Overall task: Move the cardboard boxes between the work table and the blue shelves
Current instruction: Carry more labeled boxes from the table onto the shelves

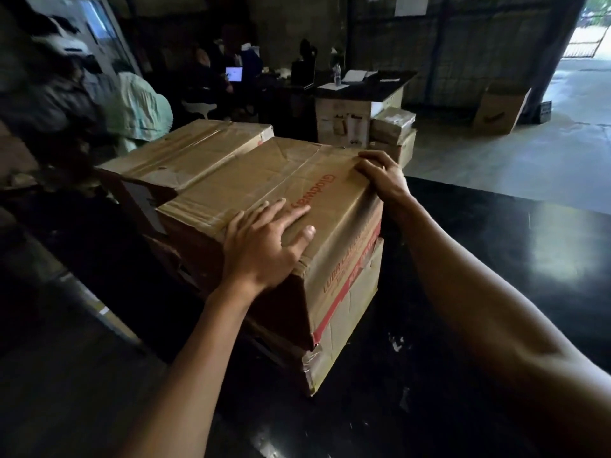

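A worn cardboard box with red lettering stands on the black work table, on top of a lower box with a red stripe. My left hand lies flat, fingers spread, on the near corner of the top box. My right hand curls over its far right edge. A second taped cardboard box sits behind and to the left, touching the first. No blue shelves are in view.
A person in a light green top bends at the left. Behind stand a dark desk with a laptop and papers, stacked cartons, and an open cardboard box on the concrete floor at right.
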